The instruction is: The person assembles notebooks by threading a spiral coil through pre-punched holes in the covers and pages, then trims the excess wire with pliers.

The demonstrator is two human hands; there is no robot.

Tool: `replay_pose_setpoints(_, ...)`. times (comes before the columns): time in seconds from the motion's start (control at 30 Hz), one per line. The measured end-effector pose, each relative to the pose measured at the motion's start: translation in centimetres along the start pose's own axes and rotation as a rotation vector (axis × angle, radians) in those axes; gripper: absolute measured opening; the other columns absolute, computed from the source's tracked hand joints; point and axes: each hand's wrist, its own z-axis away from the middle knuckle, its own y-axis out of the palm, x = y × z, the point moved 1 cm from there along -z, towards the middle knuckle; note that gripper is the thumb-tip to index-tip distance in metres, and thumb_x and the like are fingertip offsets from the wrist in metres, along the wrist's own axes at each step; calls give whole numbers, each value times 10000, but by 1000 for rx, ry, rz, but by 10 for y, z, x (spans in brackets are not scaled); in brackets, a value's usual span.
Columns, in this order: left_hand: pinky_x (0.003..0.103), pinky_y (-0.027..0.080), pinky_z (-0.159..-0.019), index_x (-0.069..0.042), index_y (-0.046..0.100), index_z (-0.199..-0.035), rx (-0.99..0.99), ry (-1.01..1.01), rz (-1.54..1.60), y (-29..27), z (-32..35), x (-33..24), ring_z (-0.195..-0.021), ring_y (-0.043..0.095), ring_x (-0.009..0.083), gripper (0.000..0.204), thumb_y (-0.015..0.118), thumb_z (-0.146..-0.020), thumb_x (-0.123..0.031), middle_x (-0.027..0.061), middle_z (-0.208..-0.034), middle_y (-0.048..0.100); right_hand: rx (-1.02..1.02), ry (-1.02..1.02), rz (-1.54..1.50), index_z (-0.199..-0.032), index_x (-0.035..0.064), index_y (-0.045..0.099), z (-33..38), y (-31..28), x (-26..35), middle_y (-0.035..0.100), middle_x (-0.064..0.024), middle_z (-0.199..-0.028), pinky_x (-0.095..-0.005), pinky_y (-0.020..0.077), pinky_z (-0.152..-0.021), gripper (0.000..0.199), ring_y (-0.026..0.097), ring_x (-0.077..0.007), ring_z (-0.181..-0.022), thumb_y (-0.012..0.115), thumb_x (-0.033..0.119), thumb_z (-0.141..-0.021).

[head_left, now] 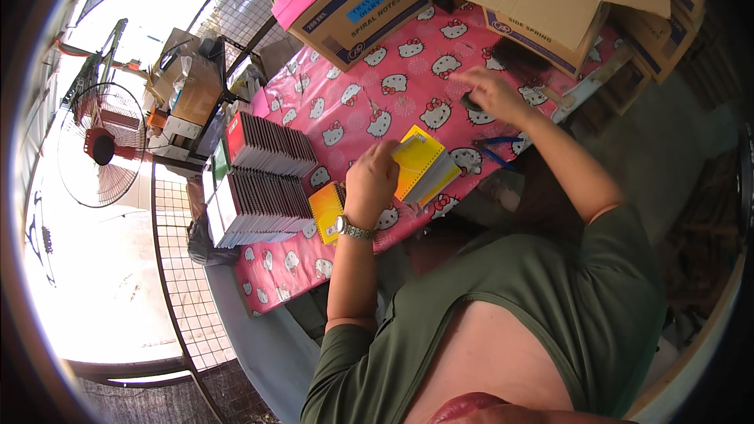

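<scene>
A yellow spiral notebook (415, 163) lies spread on the table, its row of punched holes and grey-white pages showing. My left hand (371, 184), wearing a metal watch (352, 228), is closed at the notebook's left edge; its fingertips are partly hidden. Beyond the notebook to the right, my right hand (493, 98) hovers with its index finger stretched out and the thumb apart. Under its fingers is a small dark object (470, 102) of unclear kind. Blue-handled pliers (496, 152) rest near the table edge. Another yellow notebook (326, 210) sits left of my left wrist.
Stacks of spiral notebooks (271, 149) stand at the table's left. Cardboard boxes (365, 12) line the far side, one open box (542, 12) at the right, with a dark brush (518, 59) before it. A pink patterned cover (345, 106) spans the table. A fan (102, 145) stands far left.
</scene>
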Motion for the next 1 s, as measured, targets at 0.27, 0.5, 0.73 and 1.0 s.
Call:
replay_pose_setpoints(0.27, 430, 392, -843, -61, 605, -1027, -211, 56, -206, 27, -4, 1, -926, 604, 293, 162, 589, -922, -182, 104, -939, 664, 74, -110, -211, -1071, 121, 746, -12, 35, 89, 633, -40, -957, -319, 527, -771, 245, 642, -175, -859, 699, 14, -856)
replay_pose_setpoints(0.5, 414, 391, -815, -67, 616, -978, -215, 89, -172, 26, -5, 1, -884, 600, 296, 147, 602, -937, -207, 96, -894, 653, 139, -115, -242, -1076, 98, 737, -11, 42, 94, 607, -38, -869, -314, 523, -746, 262, 647, -175, -829, 672, -33, -858)
replay_pose_setpoints(0.73, 426, 397, -869, -72, 599, -1058, -228, 143, -137, 32, -5, -3, -910, 600, 283, 176, 604, -925, -187, 84, -927, 650, 474, 266, -412, -1258, 80, 603, -20, 19, 112, 666, -112, -879, -357, 530, -723, 326, 662, -218, -795, 626, 108, -934)
replay_pose_setpoints(1.0, 445, 387, -938, -63, 568, -1117, -194, 186, -183, 40, -4, -14, -959, 595, 275, 265, 628, -892, -188, 79, -974, 637, 418, 88, 54, -1171, 75, 497, -11, 14, 134, 602, -111, -1028, -381, 556, -669, 307, 676, -307, -876, 644, 142, -910)
